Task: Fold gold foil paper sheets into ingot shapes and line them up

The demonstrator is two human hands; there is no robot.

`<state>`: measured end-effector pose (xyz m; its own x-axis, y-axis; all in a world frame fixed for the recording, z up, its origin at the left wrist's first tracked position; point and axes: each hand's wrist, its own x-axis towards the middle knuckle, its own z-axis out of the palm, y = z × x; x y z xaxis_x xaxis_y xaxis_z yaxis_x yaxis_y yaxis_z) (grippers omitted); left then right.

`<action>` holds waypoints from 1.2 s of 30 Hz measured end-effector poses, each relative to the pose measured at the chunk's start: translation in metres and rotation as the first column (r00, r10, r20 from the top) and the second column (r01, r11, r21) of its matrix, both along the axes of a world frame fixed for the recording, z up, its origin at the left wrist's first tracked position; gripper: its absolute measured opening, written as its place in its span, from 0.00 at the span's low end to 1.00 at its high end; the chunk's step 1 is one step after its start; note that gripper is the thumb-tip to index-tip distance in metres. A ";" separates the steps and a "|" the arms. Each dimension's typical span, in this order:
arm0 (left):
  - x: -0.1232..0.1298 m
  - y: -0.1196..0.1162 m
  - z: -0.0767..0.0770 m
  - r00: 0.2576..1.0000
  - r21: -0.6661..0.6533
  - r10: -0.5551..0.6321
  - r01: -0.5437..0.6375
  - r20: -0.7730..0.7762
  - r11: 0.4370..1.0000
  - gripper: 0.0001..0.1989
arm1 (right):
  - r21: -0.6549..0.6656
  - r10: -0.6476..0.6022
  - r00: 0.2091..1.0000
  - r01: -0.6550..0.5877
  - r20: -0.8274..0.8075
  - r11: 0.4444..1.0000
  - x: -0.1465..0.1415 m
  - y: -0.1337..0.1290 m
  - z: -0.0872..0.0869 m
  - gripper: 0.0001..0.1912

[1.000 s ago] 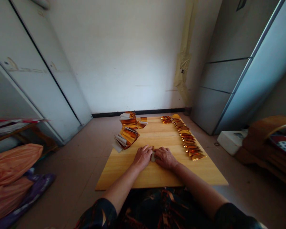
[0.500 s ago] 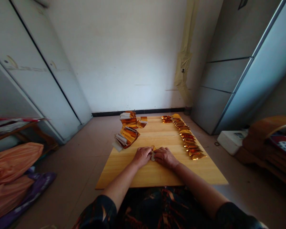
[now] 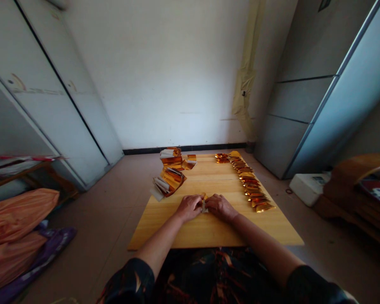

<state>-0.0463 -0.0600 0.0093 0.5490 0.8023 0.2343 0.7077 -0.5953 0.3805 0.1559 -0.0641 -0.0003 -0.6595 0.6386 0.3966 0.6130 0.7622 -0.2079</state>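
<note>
My left hand (image 3: 191, 207) and my right hand (image 3: 221, 207) meet at the middle of a wooden board (image 3: 164, 230). Between them is a small piece of gold foil paper (image 3: 204, 206) with a pale back, partly folded; the fingers of both hands are closed on its sides and hide most of it. Along the board's right side runs a row of folded gold foil pieces (image 3: 251, 182), overlapping one another. At the far left lie stacks of gold foil sheets (image 3: 174, 179) with pale backs, curled and loosely piled.
A grey fridge (image 3: 291, 122) stands beyond the board on the right, with a white box (image 3: 307, 188) and wooden furniture (image 3: 351, 185) nearby. Orange bags (image 3: 19, 215) lie on the floor at left, before a white cabinet (image 3: 66, 93). A white wall (image 3: 171, 76) rises behind.
The fingers of both hands have shifted slightly around the foil paper, and its pale part looks a little different in shape. The view has moved marginally. The foil row and stacks stay put.
</note>
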 end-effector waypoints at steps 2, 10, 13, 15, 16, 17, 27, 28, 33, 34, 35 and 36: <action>0.000 0.000 0.000 1.000 0.004 0.006 -0.006 0.001 1.000 0.17 | -0.002 -0.008 1.000 0.008 0.006 1.000 -0.002 0.000 0.001 0.08; -0.002 0.002 -0.006 1.000 -0.002 0.002 -0.002 0.024 1.000 0.15 | -0.088 -0.043 0.995 0.035 -0.093 0.995 -0.007 -0.001 -0.001 0.09; -0.003 0.003 -0.007 1.000 -0.003 -0.002 0.002 0.013 1.000 0.11 | -0.156 -0.157 0.983 0.141 -0.097 0.978 -0.013 0.001 -0.001 0.09; -0.003 0.004 -0.008 1.000 -0.011 -0.015 0.015 0.003 1.000 0.11 | -0.198 -0.239 0.968 0.221 -0.074 0.955 -0.018 0.002 0.000 0.09; -0.003 0.004 -0.008 1.000 -0.016 -0.020 0.020 0.000 1.000 0.12 | -0.211 -0.273 0.960 0.255 -0.060 0.944 -0.020 0.003 0.001 0.09; -0.003 0.005 -0.008 1.000 -0.021 -0.022 0.022 -0.001 1.000 0.13 | -0.219 -0.299 0.953 0.283 -0.044 0.934 -0.022 0.003 0.002 0.10; -0.003 0.007 -0.011 1.000 -0.043 0.008 -0.009 -0.009 0.999 0.20 | -0.146 -0.328 0.945 0.323 -0.014 0.935 -0.029 0.002 -0.001 0.10; -0.003 0.007 -0.011 1.000 -0.044 0.009 -0.010 -0.009 0.999 0.19 | -0.140 -0.327 0.945 0.323 -0.012 0.936 -0.029 0.002 -0.001 0.10; -0.002 0.005 -0.009 1.000 -0.045 0.012 -0.013 -0.013 0.999 0.18 | -0.110 -0.336 0.942 0.333 -0.009 0.936 -0.030 0.001 -0.002 0.07; -0.001 0.005 -0.007 1.000 -0.046 0.014 -0.015 -0.016 0.999 0.18 | -0.105 -0.336 0.942 0.332 -0.013 0.937 -0.030 0.002 -0.003 0.07; -0.001 0.004 -0.006 1.000 -0.047 0.018 -0.019 -0.018 0.999 0.19 | -0.099 -0.335 0.942 0.332 -0.018 0.938 -0.030 0.002 -0.004 0.07; -0.001 0.003 -0.005 1.000 -0.050 0.019 -0.021 -0.020 0.999 0.19 | -0.094 -0.334 0.942 0.330 -0.021 0.939 -0.030 0.002 -0.005 0.07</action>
<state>-0.0469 -0.0574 0.0047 0.5369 0.8237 0.1824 0.7270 -0.5614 0.3954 0.1256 -0.0622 -0.0052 -0.3903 0.8522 0.3485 0.8191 0.4943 -0.2912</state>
